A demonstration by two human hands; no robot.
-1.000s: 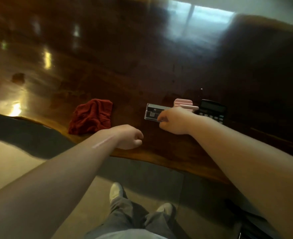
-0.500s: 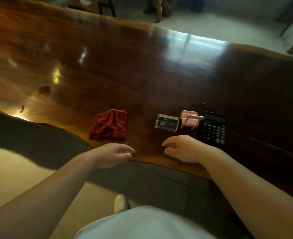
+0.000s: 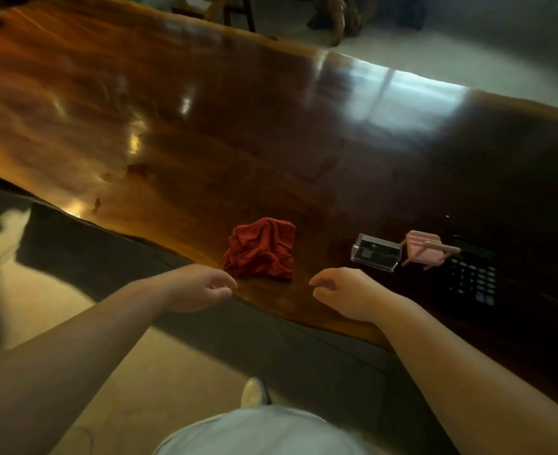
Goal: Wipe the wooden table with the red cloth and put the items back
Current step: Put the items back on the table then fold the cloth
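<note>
We judge the cloth (image 3: 260, 248) soft, light — pinch a top fold; both hands (image 3: 202, 289) loosely curled, empty.

No text, label, brand or number can be read anywhere; the calculator (image 3: 472, 273) keys show only as pale blurred marks on black, its display is dark, and whatever sits inside the clear plastic card holder (image 3: 376, 255) is too small and blurred to make out
</note>
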